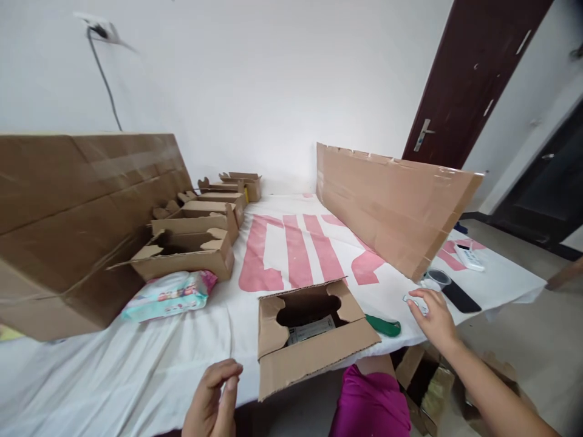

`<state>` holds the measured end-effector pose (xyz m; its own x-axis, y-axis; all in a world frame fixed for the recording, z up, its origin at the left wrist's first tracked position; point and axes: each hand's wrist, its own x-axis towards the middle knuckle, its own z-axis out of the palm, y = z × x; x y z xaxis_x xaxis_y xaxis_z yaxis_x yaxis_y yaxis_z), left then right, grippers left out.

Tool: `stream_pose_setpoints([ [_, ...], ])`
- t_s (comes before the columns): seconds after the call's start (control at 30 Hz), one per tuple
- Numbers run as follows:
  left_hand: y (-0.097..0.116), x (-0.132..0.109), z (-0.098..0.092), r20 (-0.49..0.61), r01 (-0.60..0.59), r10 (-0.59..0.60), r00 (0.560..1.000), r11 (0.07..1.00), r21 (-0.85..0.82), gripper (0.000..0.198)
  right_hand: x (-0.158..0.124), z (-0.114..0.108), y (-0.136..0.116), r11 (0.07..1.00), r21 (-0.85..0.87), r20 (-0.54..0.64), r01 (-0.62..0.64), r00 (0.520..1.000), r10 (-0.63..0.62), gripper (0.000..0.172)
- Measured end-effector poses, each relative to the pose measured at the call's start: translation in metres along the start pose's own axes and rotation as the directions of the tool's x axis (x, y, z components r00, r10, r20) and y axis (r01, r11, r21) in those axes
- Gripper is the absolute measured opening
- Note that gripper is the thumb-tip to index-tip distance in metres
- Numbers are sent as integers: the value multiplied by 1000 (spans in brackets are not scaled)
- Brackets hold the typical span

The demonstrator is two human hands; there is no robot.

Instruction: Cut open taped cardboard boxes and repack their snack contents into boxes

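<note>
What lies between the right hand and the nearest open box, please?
In the head view, a green item lies between the right hand and that box, on the cloth.

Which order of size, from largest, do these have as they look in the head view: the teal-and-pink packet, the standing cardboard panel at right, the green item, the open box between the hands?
1. Cardboard panel
2. Open box, helped by nearness to the camera
3. Teal-and-pink packet
4. Green item
</note>
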<state>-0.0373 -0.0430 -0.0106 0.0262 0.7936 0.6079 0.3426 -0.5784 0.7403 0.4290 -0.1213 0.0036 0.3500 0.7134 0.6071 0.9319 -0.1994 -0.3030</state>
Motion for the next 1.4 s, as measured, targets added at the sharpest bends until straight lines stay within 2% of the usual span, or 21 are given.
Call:
stream_pose_setpoints([
  [0.07,17,7,0,14,-161,160,987,987,21,18,4,-5,-34,983,108,-27,150,989,-148,19],
  [0.17,38,5,11,125,-415,402,907,904,106,30,9,-17,-83,903,262,-60,339,940,-336,11],
  [0.23,43,-1,21,213,-511,476,854,843,166,36,9,-26,-111,842,356,-41,405,907,-418,13],
  [0.3,42,-8,30,268,-553,495,826,803,222,36,7,-33,-134,776,442,13,449,862,-507,18],
  [0.37,38,-12,35,275,-569,503,819,771,285,33,4,-37,-153,698,488,81,523,770,-633,25],
  [0.47,35,-11,37,243,-589,537,808,719,370,34,-1,-36,-172,606,457,189,651,595,-781,43],
  [0.5,36,-8,36,247,-592,540,805,703,394,35,-1,-34,-175,593,430,219,680,559,-800,49],
  [0.53,38,-5,35,262,-590,530,806,690,419,36,-2,-31,-177,593,401,242,698,544,-803,53],
  [0.63,48,6,29,326,-586,487,811,663,467,37,-1,-22,-179,621,328,272,712,558,-784,57],
  [0.73,54,13,23,375,-608,480,793,650,456,33,2,-19,-176,647,264,261,716,593,-762,50],
  [0.8,53,15,20,396,-616,475,786,656,436,31,5,-19,-172,695,192,225,693,658,-718,41],
  [0.9,50,16,16,420,-615,460,782,676,405,30,8,-16,-162,827,59,171,559,810,-560,33],
  [0.97,50,17,15,429,-617,456,780,678,400,30,8,-11,-154,881,29,179,473,864,-470,36],
  [1.17,56,21,17,411,-604,443,797,603,521,35,-7,0,-145,924,164,298,346,875,-381,40],
  [1.3,48,13,22,304,-473,367,879,589,655,46,-10,-2,-143,935,174,358,309,865,-353,42],
  [1.4,35,8,26,248,-407,328,912,632,660,47,-6,-3,-141,937,165,394,307,851,-348,44],
])
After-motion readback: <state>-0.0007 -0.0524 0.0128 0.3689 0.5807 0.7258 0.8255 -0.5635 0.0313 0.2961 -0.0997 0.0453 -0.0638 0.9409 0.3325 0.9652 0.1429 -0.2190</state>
